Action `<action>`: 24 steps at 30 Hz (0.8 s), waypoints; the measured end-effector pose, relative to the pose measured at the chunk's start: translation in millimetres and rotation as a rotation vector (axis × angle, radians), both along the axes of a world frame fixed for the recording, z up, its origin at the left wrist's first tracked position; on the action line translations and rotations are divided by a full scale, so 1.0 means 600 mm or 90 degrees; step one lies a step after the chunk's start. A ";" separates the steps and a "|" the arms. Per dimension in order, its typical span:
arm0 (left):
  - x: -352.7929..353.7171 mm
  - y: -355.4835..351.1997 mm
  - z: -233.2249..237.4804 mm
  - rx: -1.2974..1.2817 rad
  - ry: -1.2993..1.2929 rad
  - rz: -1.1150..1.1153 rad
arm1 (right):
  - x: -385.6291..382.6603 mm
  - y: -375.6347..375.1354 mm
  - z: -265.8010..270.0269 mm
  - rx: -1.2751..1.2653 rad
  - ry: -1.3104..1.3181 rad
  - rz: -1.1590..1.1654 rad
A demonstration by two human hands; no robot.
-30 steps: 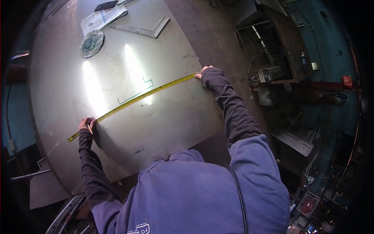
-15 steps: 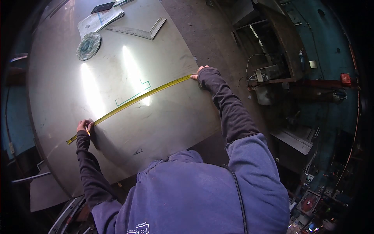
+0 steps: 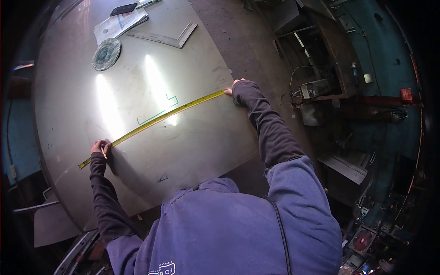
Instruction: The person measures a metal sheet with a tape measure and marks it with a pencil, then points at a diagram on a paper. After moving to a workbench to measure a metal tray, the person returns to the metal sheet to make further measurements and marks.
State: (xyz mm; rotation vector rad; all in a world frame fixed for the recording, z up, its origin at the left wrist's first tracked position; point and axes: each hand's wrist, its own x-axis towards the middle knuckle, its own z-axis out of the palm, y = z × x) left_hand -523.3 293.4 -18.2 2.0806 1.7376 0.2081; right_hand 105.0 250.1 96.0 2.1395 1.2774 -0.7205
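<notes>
A yellow tape measure (image 3: 169, 113) stretches slantwise across a large metal sheet (image 3: 192, 151). My left hand (image 3: 101, 147) is closed at the tape near its left end, and a short length of blade pokes out beyond the fingers. A thin pencil (image 3: 104, 154) also sits in that hand. At the sheet's right edge, my right hand (image 3: 233, 87) grips the other end of the tape; most of its fingers are hidden by the cuff and the edge. Green marker lines (image 3: 158, 113) forming a bent profile lie just above the tape.
Toward the sheet's far end lie a metal square (image 3: 169, 40), a round plastic-wrapped bundle (image 3: 107, 54), papers (image 3: 119, 25), a phone (image 3: 123, 9) and a marker (image 3: 149, 3). Right of the sheet stand a dark bench frame (image 3: 316, 59) and a small box with wires (image 3: 315, 89).
Both hands and the tape hold almost the same place. The whole view has shifted very slightly.
</notes>
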 end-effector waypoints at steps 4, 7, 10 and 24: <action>-0.009 0.002 -0.011 0.020 -0.005 -0.015 | 0.002 -0.001 0.011 -0.007 -0.002 0.016; -0.003 -0.028 -0.006 0.024 0.006 -0.010 | 0.011 -0.014 -0.010 -0.028 0.031 -0.005; -0.008 -0.085 -0.010 0.035 0.081 -0.040 | 0.052 -0.094 -0.025 0.087 0.130 0.207; 0.233 -0.430 0.081 -0.070 0.049 0.088 | 0.167 -0.390 -0.052 -0.039 0.080 -0.003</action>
